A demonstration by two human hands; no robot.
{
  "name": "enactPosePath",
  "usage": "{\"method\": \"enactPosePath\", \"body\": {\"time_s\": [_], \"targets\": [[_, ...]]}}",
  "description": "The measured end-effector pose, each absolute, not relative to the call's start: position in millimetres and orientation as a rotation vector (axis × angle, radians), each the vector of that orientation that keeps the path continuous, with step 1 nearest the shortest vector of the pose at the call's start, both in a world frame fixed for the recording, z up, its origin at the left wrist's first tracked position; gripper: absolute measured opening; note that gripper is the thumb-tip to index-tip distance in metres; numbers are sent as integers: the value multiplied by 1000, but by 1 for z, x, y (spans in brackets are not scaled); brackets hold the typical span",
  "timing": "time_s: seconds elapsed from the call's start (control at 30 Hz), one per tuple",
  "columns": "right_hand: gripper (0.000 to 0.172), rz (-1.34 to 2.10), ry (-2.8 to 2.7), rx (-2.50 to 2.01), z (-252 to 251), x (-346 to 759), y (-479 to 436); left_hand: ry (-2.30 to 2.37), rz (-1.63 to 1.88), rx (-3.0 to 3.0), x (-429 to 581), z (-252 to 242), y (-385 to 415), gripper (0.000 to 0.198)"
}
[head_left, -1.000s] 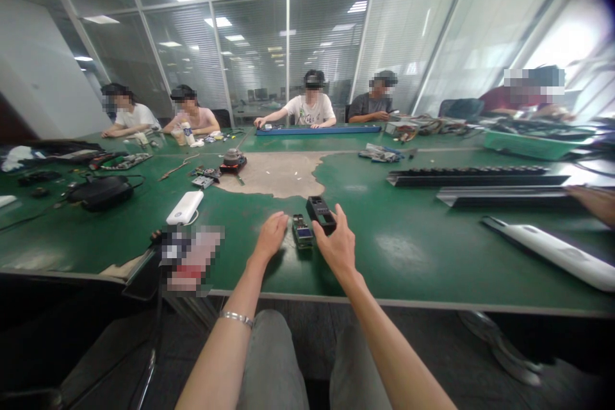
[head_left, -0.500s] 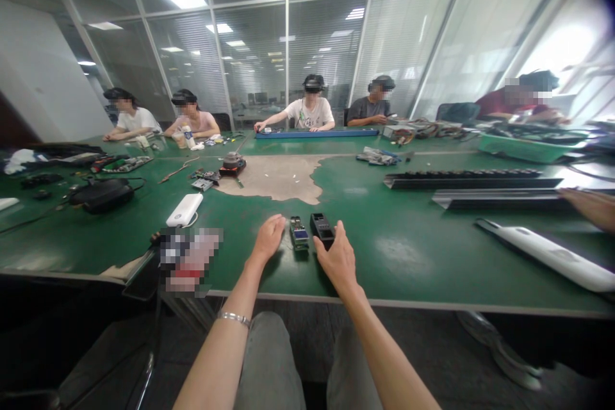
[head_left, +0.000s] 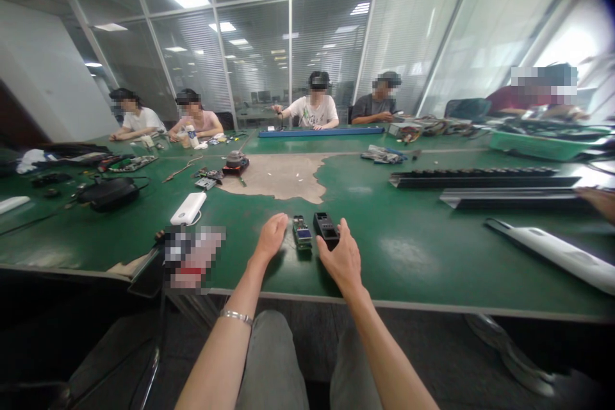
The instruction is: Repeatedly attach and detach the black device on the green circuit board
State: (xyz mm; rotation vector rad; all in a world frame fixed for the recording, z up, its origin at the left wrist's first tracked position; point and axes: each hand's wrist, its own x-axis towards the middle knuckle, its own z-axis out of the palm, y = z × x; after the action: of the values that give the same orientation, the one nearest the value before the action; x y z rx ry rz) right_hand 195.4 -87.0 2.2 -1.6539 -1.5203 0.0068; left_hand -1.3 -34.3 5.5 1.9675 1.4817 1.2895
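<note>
A narrow green circuit board with a small blue-purple display (head_left: 303, 234) lies on the green tabletop in front of me. Just to its right is a black plastic housing (head_left: 325, 225) with cut-outs in its face. My left hand (head_left: 271, 238) rests at the board's left, apart from it, fingers extended and holding nothing. Beside the near right end of the housing is my right hand (head_left: 342, 257), thumb and fingers apart. It partly covers the housing's near corner; whether it touches it I cannot tell.
A white power bank (head_left: 188, 208) lies at left, above a blurred-out item. Black metal channels (head_left: 485, 179), a long white device (head_left: 552, 255) and a green bin (head_left: 542, 144) are at right. Co-workers sit across; another person's hand (head_left: 596, 198) shows at the right edge.
The whole view has shifted slightly, moving things a little rightward. My hands, the board and the housing keep nearly the same arrangement. The middle co-worker across has raised one hand.
</note>
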Motion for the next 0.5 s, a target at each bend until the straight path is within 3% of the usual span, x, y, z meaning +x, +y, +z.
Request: {"method": "enactPosePath", "body": {"time_s": [0.5], "targets": [[72,-10,-1597,-1745,1,195,-88,1395,1404,1945,-3,23,-51,42]]}}
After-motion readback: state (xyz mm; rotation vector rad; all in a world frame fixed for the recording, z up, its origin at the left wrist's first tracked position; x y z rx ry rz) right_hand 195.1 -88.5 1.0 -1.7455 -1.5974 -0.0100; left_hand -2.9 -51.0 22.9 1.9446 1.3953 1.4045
